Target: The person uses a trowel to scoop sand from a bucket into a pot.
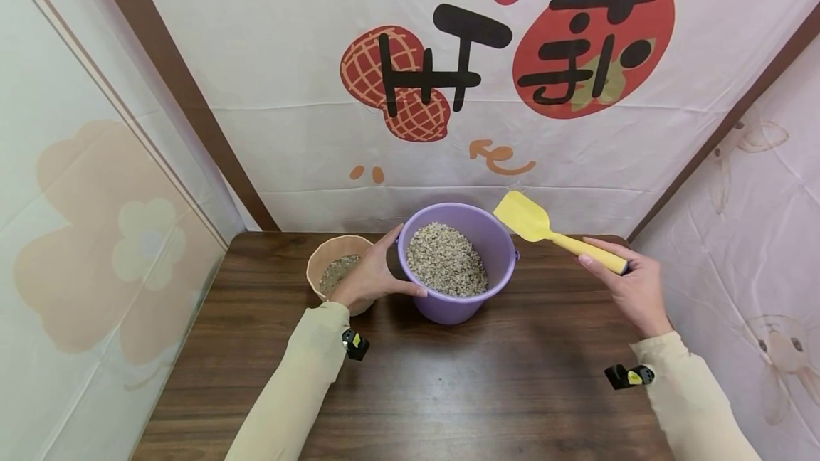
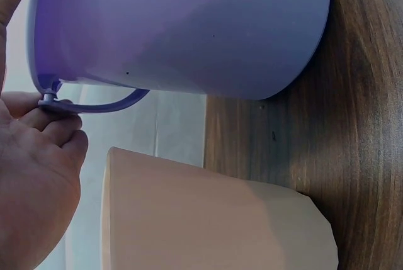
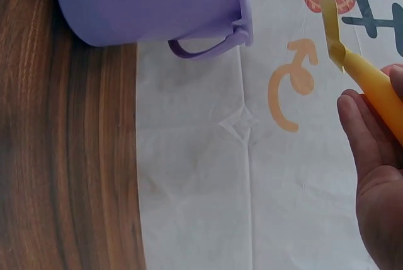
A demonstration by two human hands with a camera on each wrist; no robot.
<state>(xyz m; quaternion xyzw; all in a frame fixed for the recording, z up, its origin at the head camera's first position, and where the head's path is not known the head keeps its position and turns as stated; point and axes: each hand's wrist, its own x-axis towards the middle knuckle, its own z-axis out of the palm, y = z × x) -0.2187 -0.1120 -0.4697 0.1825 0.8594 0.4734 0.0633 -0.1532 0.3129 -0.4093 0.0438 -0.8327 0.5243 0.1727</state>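
A purple bucket stands upright on the table with coarse, pale grit inside. At its left rim my left hand grips the edge, thumb along the near side; in the left wrist view the curled fingers lie by the handle's pivot. My right hand holds a yellow toy shovel by its handle, blade pointing left, raised near the bucket's right rim. No grit shows on the blade. Left of the bucket is a peach-coloured pot containing some greyish grit, partly hidden by my left hand.
The dark wooden table reaches back to a printed cloth wall. More cloth hangs along the left and right sides. The bucket's handle hangs down behind it.
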